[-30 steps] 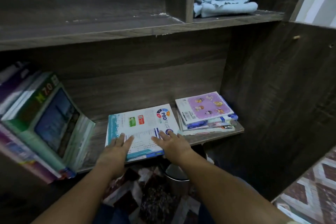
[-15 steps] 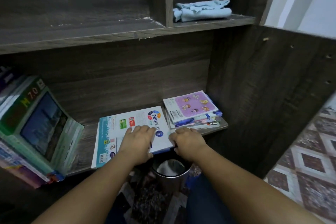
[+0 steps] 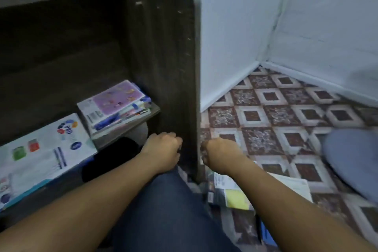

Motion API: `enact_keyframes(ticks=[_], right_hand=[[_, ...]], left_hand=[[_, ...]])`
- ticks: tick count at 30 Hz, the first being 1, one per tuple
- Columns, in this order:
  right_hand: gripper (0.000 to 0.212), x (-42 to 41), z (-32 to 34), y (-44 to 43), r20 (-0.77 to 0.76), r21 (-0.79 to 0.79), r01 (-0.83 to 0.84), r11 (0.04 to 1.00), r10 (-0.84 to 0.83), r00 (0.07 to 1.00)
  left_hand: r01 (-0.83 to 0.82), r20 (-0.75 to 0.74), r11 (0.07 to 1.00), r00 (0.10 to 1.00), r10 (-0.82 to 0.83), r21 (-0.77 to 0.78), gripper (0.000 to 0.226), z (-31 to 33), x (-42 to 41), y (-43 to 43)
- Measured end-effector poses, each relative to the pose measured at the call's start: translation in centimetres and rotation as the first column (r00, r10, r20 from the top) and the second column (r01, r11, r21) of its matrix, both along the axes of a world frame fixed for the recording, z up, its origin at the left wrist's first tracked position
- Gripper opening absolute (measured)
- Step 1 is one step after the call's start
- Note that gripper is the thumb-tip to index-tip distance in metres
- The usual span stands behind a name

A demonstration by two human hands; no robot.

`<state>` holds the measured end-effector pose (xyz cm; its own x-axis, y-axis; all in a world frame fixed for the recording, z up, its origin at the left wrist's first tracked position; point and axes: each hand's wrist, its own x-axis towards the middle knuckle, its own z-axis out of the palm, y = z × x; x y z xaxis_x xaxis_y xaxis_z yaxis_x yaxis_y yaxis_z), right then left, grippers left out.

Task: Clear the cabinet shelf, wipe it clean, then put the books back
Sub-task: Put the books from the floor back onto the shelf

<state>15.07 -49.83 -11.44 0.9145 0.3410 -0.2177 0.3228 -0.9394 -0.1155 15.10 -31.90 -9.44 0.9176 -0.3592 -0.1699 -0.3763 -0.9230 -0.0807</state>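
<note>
Two white painted walls [image 3: 235,37] meet in a corner at the upper right, each edged at the bottom by a white skirting board [image 3: 225,90]. The tiled floor [image 3: 272,117] repeats dark maroon squares framed in pale diamonds. A dark wood-grain cabinet [image 3: 173,57] stands against the nearer wall, its round-cornered side panel upright. A blurred blue-grey rounded shape [image 3: 351,155] lies on the tiles at the right edge. The light is dim and cool.

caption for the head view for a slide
Left grip and right grip curled at the cabinet side, books on the shelf, other books on the floor
</note>
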Motion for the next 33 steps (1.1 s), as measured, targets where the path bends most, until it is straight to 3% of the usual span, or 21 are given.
enact_keyframes(ticks=[10, 17, 25, 27, 30, 33], right_hand=[[0.033, -1.4, -10.7, -14.1, -0.244, -0.027, 0.343, 0.939, -0.339, 0.909], [0.032, -2.5, -19.0, -17.3, -0.360, -0.149, 0.458, 0.876, -0.480, 0.800], [0.032, -1.8, -27.6, -18.6, -0.360, -0.228, 0.628, 0.744, -0.663, 0.656], [0.040, -2.2, -30.0, -18.6, -0.356, -0.219, 0.684, 0.696, -0.709, 0.609], [0.068, -2.6, -32.8, -18.4, -0.382, -0.245, 0.755, 0.608, -0.776, 0.502], [0.081, -2.9, -35.3, -18.1, -0.338, -0.265, 0.783, 0.563, -0.814, 0.471]], left_hand=[[0.338, -0.223, 0.941, 0.919, -0.326, 0.017, 0.025, -7.5, 4.5, -14.3], [0.363, -0.380, 0.931, 0.858, -0.345, -0.024, 0.031, -14.8, 8.3, -19.3], [0.391, -0.416, 0.920, 0.832, -0.367, -0.031, 0.036, -21.7, 10.2, -21.1], [0.392, -0.443, 0.920, 0.821, -0.359, -0.019, 0.037, -23.1, 10.3, -20.7], [0.403, -0.471, 0.915, 0.809, -0.353, 0.006, 0.042, -24.4, 10.5, -19.7], [0.362, -0.459, 0.932, 0.828, -0.324, -0.004, 0.044, -25.2, 10.9, -19.0]])
